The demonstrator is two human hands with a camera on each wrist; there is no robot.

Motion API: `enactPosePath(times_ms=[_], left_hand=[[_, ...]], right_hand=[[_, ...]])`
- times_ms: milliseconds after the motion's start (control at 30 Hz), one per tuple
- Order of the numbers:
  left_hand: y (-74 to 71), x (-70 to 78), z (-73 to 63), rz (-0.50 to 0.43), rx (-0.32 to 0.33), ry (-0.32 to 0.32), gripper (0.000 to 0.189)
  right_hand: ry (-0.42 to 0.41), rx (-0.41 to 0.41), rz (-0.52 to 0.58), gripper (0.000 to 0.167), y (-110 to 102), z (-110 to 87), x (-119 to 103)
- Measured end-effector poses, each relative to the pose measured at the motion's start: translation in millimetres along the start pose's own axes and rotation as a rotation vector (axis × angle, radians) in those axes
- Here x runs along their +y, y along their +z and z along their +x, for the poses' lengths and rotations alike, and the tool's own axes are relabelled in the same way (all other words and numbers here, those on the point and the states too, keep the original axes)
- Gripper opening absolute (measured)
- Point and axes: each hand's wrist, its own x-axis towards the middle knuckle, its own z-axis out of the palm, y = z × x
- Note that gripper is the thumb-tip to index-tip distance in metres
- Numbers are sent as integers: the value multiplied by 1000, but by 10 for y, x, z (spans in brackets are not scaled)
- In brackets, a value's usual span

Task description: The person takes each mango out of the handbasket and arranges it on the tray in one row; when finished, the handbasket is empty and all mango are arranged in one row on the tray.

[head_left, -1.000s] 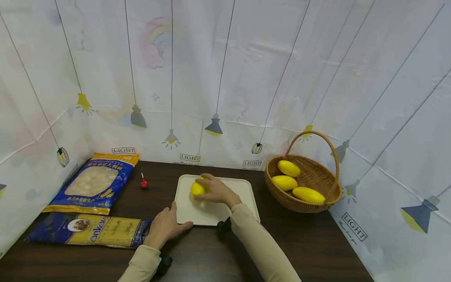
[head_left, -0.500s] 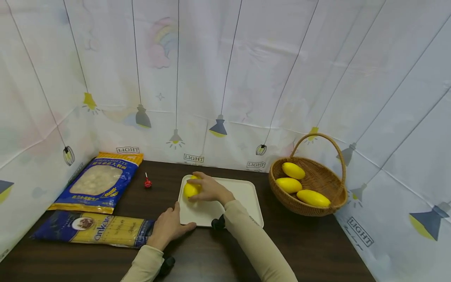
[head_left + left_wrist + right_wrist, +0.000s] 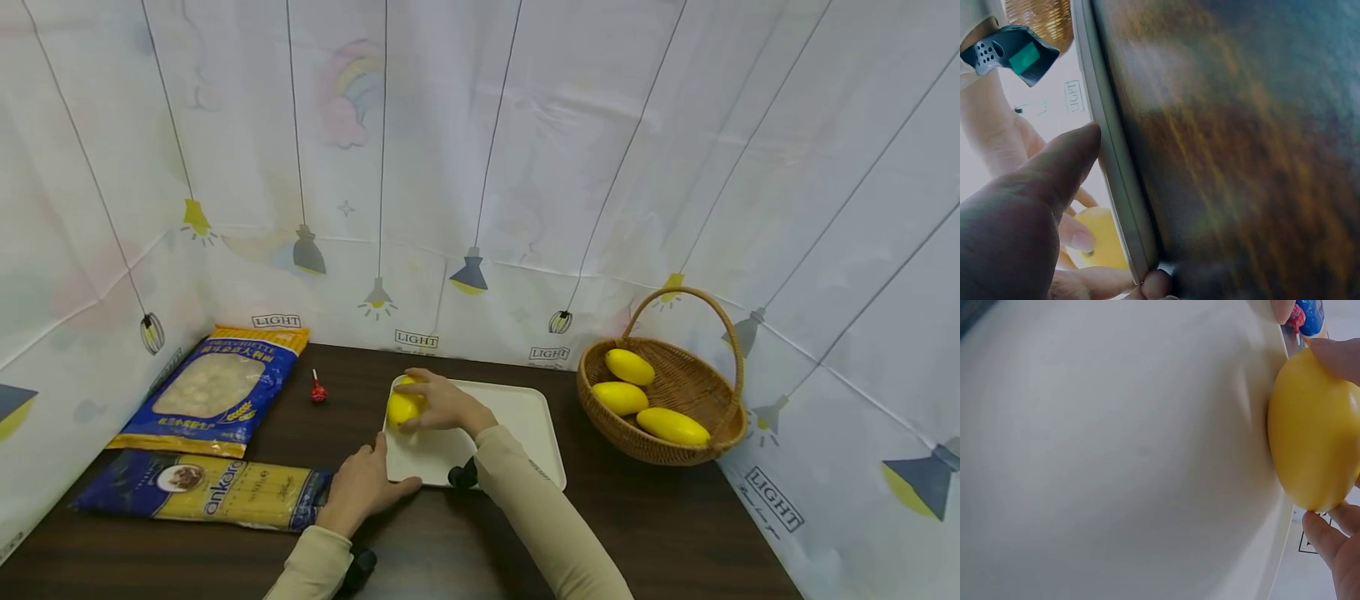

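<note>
A yellow mango (image 3: pixel 402 409) lies at the left side of a white rectangular tray (image 3: pixel 525 425). My right hand (image 3: pixel 446 406) holds it, with fingers and thumb at its two ends, as the right wrist view shows on the mango (image 3: pixel 1313 434). My left hand (image 3: pixel 362 490) is at the tray's near left corner, its thumb along the front edge and its fingers by the left edge. In the left wrist view the thumb touches the tray rim (image 3: pixel 1112 150), and fingertips sit at the rim lower down.
To the right stands a wicker basket (image 3: pixel 690 367) with 3 yellow mangoes (image 3: pixel 673 426) in it. At left lie a blue bag of pasta (image 3: pixel 213 392) and a long pack of spaghetti (image 3: pixel 225 492). A red lollipop (image 3: pixel 318 390) lies behind the left hand on the dark table (image 3: pixel 652 533).
My right hand has moved the mango left across the tray to its left edge. My left hand has stayed at the tray corner. The head view has shifted slightly.
</note>
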Motion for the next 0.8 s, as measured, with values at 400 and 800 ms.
enactPosePath(times_ms=[400,800], left_hand=[[5,-11,7,-10,-7,-8,106],[-41,23,-28,-5,-15,-6,105]], right_hand=[[1,-18,11,72,-16,34,4],[-14,4,21,77,-113,-22,34]])
